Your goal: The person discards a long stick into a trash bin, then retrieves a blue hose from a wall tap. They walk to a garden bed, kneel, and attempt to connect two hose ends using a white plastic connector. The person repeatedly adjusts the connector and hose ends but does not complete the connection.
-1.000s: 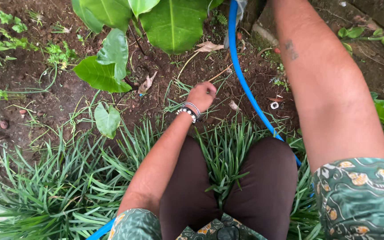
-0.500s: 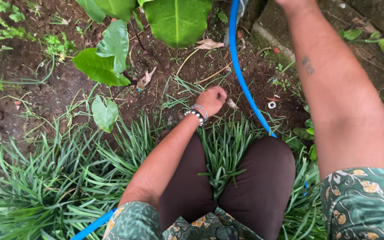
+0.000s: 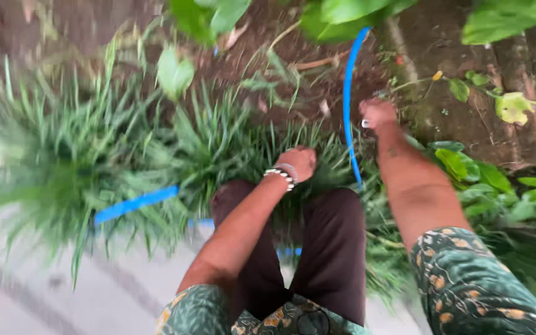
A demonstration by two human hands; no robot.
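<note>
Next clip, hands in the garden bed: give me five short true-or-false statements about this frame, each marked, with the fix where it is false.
1. The left hand is down among the grassy plants. True.
2. A beaded bracelet sits on the right wrist. False: it is on the left wrist.
3. The hose is red. False: it is blue.
4. The right hand is close beside the hose, over bare soil. True, though blur hides whether it grips anything.
5. The person wears plain white sleeves. False: the sleeves are green and patterned.
</note>
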